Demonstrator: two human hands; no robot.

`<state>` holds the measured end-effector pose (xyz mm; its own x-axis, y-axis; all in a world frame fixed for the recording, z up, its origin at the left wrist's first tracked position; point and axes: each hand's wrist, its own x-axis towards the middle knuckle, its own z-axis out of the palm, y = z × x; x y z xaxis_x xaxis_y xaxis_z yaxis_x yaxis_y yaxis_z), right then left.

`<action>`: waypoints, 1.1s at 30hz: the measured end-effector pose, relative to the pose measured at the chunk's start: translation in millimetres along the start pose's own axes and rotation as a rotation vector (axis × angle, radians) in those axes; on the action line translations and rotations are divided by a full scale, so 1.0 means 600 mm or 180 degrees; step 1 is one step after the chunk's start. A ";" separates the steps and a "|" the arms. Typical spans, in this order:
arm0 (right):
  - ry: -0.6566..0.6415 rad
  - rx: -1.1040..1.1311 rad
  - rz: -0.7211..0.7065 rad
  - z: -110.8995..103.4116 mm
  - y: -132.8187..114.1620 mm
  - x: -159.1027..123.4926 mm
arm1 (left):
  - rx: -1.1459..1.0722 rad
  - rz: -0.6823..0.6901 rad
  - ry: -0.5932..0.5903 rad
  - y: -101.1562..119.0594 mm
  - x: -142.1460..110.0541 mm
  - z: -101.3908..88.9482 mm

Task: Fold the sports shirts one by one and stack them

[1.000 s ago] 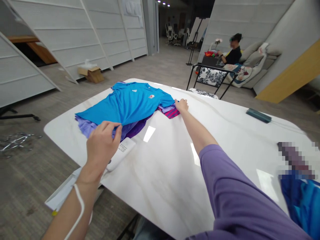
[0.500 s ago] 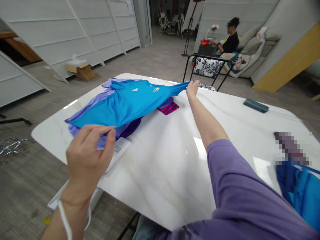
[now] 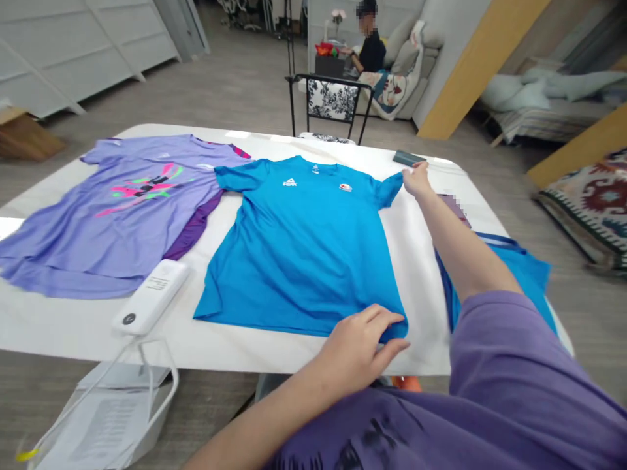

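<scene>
A bright blue T-shirt [image 3: 304, 241] with small white chest logos lies spread face up on the white table [image 3: 235, 352]. My right hand [image 3: 416, 179] reaches out to the far right and pinches the tip of its sleeve. At the near right corner of the hem is my left hand [image 3: 362, 343], thumb and fingertips apart, with the slightly curled corner in the gap between them. A lavender T-shirt [image 3: 142, 189] with a pink and green print lies to the left, over a dark purple garment [image 3: 196, 228].
A white device [image 3: 151, 297] with a round button sits at the near left, its cable hanging over a white box [image 3: 108, 411]. Another blue garment [image 3: 519, 267] lies at the right edge. Farther off are a dark green case [image 3: 409, 158], a chair [image 3: 333, 101] and a seated person [image 3: 369, 46].
The blue T-shirt has come off the lavender one, to the right, and now lies flat. My left hand has crossed rightward and its fingers have parted. The view has turned right.
</scene>
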<state>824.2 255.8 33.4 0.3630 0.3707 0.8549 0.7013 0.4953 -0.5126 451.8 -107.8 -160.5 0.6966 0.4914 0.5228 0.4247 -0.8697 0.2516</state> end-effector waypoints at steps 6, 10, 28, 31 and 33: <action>-0.1361 -0.0020 -0.0536 -0.186 -0.052 -0.326 | 0.1007 -0.0111 0.0346 -0.067 -0.040 -0.065; -0.2117 0.0040 -0.0933 -0.285 -0.114 -0.587 | 0.1766 -0.0664 0.0765 -0.158 -0.147 -0.162; -0.1096 -0.0432 -0.0776 -0.399 -0.079 -0.789 | 0.1463 -0.0847 0.1785 -0.253 -0.347 -0.235; -0.0601 -0.0253 -0.0583 -0.422 -0.077 -0.786 | 0.1132 -0.0863 0.2258 -0.222 -0.351 -0.213; -0.0396 -0.0313 -0.0522 -0.432 -0.072 -0.792 | 0.1061 -0.0967 0.2535 -0.205 -0.363 -0.196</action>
<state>780.4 -145.5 -329.7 0.1651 0.3888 0.9064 0.8034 0.4801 -0.3522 179.5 -113.2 -209.6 -0.0246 0.4118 0.9110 0.7556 -0.5890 0.2866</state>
